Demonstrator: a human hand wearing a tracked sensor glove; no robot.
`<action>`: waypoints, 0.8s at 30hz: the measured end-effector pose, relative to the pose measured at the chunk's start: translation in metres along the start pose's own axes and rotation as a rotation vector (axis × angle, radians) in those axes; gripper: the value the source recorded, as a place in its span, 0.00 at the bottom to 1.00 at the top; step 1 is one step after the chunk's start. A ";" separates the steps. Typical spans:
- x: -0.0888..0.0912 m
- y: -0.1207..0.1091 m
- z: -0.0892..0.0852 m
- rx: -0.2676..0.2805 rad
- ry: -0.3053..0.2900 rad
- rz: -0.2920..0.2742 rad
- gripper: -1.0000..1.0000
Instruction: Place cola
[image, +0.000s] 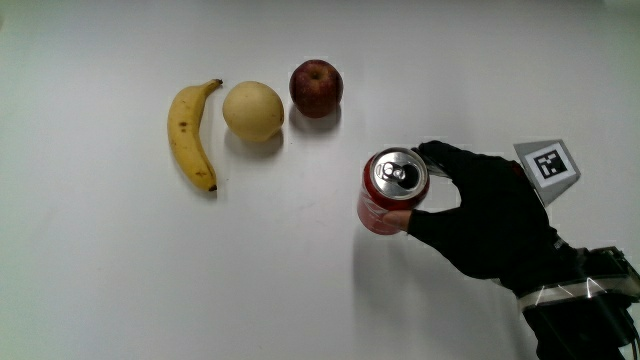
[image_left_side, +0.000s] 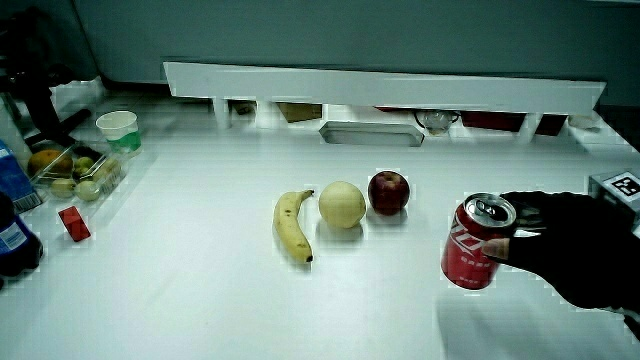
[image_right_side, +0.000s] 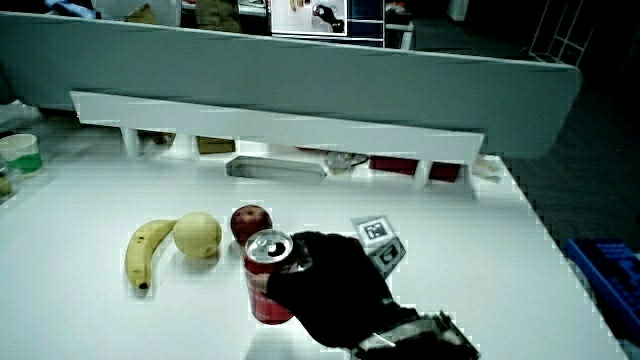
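A red cola can with a silver lid stands upright on the white table, nearer to the person than the red apple. The gloved hand is beside the can, thumb and fingers wrapped around its body near the rim. Both side views show the can with its base at the table surface, and the hand still closed around it. The patterned cube sits on the back of the hand.
A banana, a pale round fruit and the apple lie in a row. In a side view a cup, a bag of fruit, a small red block and a dark bottle stand at the table's edge. A low partition has a metal tray in front of it.
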 end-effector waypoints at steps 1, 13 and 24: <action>0.003 -0.003 -0.002 -0.008 0.054 -0.027 0.50; 0.031 -0.025 -0.024 -0.082 0.348 -0.237 0.50; 0.035 -0.030 -0.027 -0.097 0.387 -0.230 0.50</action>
